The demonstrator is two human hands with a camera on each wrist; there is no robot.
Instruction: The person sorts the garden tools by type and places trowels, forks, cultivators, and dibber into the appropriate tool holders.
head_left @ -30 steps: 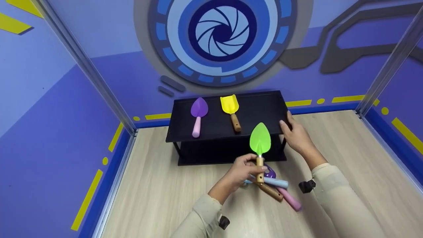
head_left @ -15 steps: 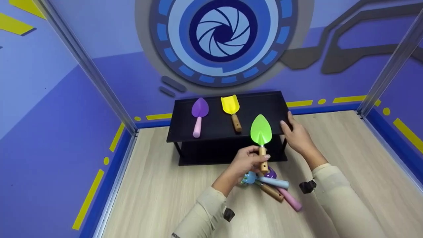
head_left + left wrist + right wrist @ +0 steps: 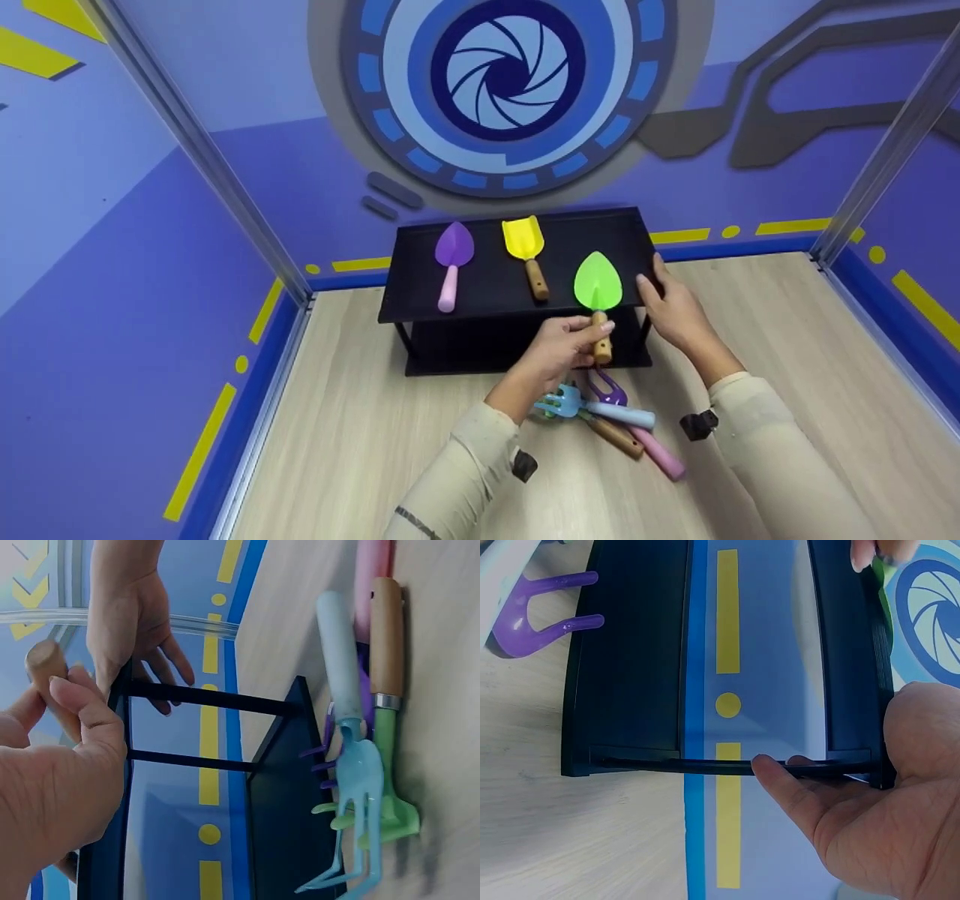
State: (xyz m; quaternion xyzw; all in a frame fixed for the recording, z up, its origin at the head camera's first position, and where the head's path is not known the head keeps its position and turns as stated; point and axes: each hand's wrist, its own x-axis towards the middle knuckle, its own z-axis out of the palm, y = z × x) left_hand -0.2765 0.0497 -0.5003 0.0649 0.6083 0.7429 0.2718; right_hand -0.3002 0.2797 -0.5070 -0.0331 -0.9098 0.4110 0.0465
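My left hand pinches the wooden handle of a trowel with a green leaf-shaped blade. That blade is over the right front part of a black two-tier shelf; whether it touches the top cannot be seen. My right hand grips the shelf's right end, its thumb on the top tier and fingers at the side bar. On the top tier lie a purple trowel with a pink handle and a yellow shovel with a wooden handle, blades towards the back.
In front of the shelf several tools lie crossed: a light-blue hand fork, a green rake-like tool with a wooden handle, and a purple fork with a pink handle. Patterned blue panels enclose the table.
My left hand has carried the green trowel forward, from above the tool pile to over the shelf's front edge. My right hand has stayed at the shelf's end.
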